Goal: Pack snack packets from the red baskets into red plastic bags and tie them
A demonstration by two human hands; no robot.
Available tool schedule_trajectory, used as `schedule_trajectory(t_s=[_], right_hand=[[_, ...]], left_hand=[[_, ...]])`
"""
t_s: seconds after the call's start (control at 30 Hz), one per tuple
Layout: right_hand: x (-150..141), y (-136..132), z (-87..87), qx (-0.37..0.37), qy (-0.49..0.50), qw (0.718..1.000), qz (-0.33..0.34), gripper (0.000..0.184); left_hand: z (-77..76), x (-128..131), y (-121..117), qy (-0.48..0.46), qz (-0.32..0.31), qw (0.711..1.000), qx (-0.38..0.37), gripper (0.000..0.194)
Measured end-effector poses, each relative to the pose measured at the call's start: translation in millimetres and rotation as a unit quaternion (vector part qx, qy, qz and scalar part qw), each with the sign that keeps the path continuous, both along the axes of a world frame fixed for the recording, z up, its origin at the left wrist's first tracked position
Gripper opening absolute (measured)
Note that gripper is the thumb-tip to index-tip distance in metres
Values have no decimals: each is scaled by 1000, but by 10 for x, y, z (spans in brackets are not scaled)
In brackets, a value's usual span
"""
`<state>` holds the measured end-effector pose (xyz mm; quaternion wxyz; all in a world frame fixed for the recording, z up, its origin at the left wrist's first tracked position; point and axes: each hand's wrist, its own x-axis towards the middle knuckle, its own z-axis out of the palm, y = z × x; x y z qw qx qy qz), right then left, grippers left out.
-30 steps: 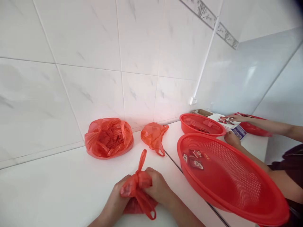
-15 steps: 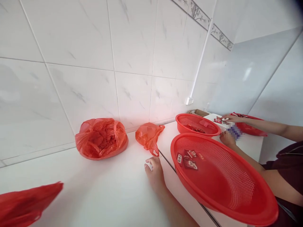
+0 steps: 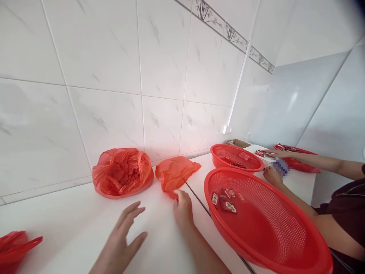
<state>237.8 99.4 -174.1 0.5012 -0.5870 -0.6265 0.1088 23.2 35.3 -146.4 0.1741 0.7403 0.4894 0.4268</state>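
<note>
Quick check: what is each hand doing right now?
Left hand: open, fingers spread, holding nothing.
Right hand: closed on the small red bag.

My left hand (image 3: 121, 238) is hovering palm-down with fingers spread wide and loose, forearm coming in from the bottom edge. My right hand (image 3: 182, 207) is reaching further forward, fingertips curling and pinching shut.
</note>
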Motion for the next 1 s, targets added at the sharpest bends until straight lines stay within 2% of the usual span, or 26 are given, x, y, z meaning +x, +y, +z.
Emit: schedule_trajectory(t_s=[0.07,0.13,0.2,0.27,0.37,0.43,0.5,0.57,0.63,0.7,0.77,0.83,0.87,0.93,1.0], right_hand=[[-150,-188,72,33,-4,997,72,29],[-296,-355,136,51,40,985,162,17],[-396,-464,180,44,98,969,224,9],[-438,-512,203,38,115,961,248,7],[-438,-528,216,64,59,968,236,7],[-431,-537,224,97,11,972,215,15],[-426,-553,237,131,-26,970,202,27],[-415,-568,256,157,-47,966,202,39],[-395,-577,281,180,-59,961,203,45],[-368,-578,310,211,-57,957,188,45],[-342,-562,333,228,-44,959,162,36],[-317,-521,340,209,-43,968,131,18],[-301,-491,337,189,-50,974,118,14],[-244,-420,331,148,-67,983,89,22],[-126,-363,347,126,-85,986,68,21]], left_hand=[[5,338,126,-93,-24,992,-81,68],[30,555,180,-190,-60,968,-152,97],[72,651,163,-266,-104,936,-207,106],[120,663,113,-323,-119,906,-246,98],[188,614,61,-397,-111,855,-315,82],[231,579,57,-428,-139,819,-356,70],[269,559,57,-434,-178,798,-378,55],[295,555,48,-434,-187,794,-384,40],[311,559,35,-441,-165,798,-376,30],[335,557,30,-461,-125,806,-349,24],[390,538,34,-479,-97,816,-310,20],[481,509,33,-489,-92,823,-276,18],[536,495,26,-492,-97,824,-265,18],[644,478,-6,-506,-110,816,-256,18],[729,472,-62,-535,-115,797,-254,17]])
